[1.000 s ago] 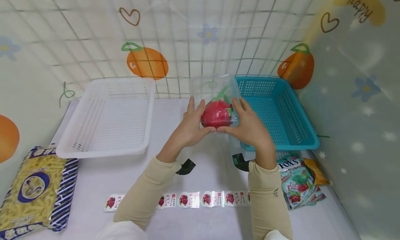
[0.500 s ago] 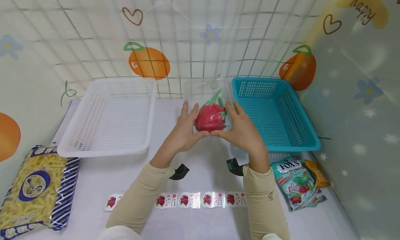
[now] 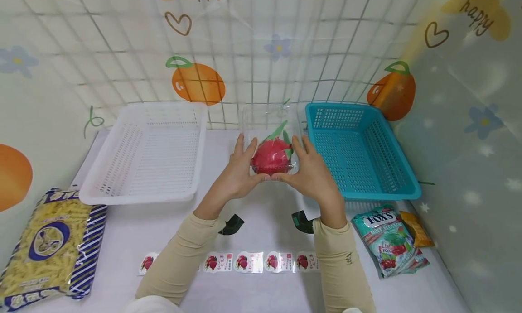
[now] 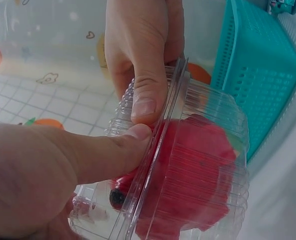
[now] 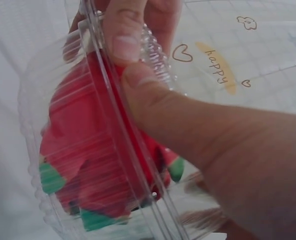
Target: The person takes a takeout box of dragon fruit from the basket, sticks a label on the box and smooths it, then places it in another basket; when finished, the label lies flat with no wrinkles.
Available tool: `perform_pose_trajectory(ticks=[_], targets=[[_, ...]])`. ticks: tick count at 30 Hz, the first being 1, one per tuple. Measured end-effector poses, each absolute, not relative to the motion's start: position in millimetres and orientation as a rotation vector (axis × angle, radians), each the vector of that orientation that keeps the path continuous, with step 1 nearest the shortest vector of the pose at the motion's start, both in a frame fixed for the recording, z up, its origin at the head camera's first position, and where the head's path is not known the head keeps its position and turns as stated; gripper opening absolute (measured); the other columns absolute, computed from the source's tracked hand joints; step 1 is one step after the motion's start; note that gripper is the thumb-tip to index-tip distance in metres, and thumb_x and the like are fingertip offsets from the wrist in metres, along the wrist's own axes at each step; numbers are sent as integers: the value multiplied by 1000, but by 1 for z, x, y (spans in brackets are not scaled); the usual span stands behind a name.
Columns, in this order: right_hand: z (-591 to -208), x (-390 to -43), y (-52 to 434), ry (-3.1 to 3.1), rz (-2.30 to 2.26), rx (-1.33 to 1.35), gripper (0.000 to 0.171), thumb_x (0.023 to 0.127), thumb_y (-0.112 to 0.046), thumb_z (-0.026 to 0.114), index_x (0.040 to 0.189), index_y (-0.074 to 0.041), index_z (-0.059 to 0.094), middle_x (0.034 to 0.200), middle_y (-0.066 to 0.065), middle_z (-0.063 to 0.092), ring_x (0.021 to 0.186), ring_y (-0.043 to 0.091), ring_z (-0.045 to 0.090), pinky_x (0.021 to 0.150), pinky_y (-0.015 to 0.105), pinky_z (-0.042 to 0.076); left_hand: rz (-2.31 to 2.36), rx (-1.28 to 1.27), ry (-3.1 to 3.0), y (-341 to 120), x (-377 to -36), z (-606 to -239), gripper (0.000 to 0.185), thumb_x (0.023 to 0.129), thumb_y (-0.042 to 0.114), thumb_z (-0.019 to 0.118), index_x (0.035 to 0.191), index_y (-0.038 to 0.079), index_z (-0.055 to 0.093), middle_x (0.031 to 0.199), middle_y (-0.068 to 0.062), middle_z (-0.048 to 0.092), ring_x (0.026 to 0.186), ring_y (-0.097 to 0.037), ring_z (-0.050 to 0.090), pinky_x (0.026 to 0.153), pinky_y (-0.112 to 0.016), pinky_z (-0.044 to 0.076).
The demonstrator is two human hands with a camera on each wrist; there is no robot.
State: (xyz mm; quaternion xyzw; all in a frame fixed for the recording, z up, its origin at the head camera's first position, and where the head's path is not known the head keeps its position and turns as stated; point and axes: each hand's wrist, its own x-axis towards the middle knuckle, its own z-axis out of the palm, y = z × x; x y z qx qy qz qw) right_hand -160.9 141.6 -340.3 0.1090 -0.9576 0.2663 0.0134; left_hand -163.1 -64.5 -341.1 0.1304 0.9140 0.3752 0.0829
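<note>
A clear plastic clamshell box (image 3: pixel 267 118) with a red dragon fruit (image 3: pixel 271 155) inside is held between both hands, between the two baskets. My left hand (image 3: pixel 239 175) grips its left side, and my right hand (image 3: pixel 311 173) grips the right. The thumbs nearly meet at the near rim. In the left wrist view both thumbs press along the flanged seam of the box (image 4: pixel 208 97), which looks shut there. Green leaf tips of the dragon fruit (image 5: pixel 82 110) show through the plastic in the right wrist view. The fingers behind the box are partly hidden.
A white basket (image 3: pixel 87 196) stands left and a teal basket (image 3: pixel 401 196) right. A pasta bag (image 3: pixel 49 245) lies at the left; a FOX'S candy bag (image 3: pixel 385 245) and an orange packet (image 3: pixel 417 229) lie right. A strip of dragon-fruit stickers (image 3: pixel 248 262) lies in front.
Both hands have carried the clamshell box a little left and toward me, away from the teal basket. The grip looks the same, and the head view has shifted slightly.
</note>
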Motion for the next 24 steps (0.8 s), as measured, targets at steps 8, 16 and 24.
perform_pose_trajectory(ticks=[8, 16, 24], targets=[[-347, -161, 137, -2982, 847, 297, 115, 77, -53, 85, 162, -4, 24, 167, 28, 19, 149, 53, 30, 103, 66, 46, 1130, 404, 2735, -67, -166, -347, 100, 87, 23, 82, 164, 7, 20, 172, -19, -6, 150, -60, 16, 105, -70, 42], [-357, -163, 131, -2975, 857, 268, 115, 77, -53, 86, 162, -5, 24, 167, 27, 19, 149, 53, 31, 101, 64, 49, 1112, 397, 2736, -70, -169, -356, 99, 88, 23, 81, 164, 8, 18, 172, -17, -9, 150, -59, 17, 105, -70, 43], [-366, -165, 127, -2973, 877, 270, 115, 77, -51, 86, 162, -6, 24, 168, 27, 18, 151, 50, 28, 105, 64, 46, 1117, 394, 2736, -74, -170, -364, 99, 88, 21, 81, 164, 8, 19, 172, -19, -7, 150, -58, 19, 102, -68, 46]])
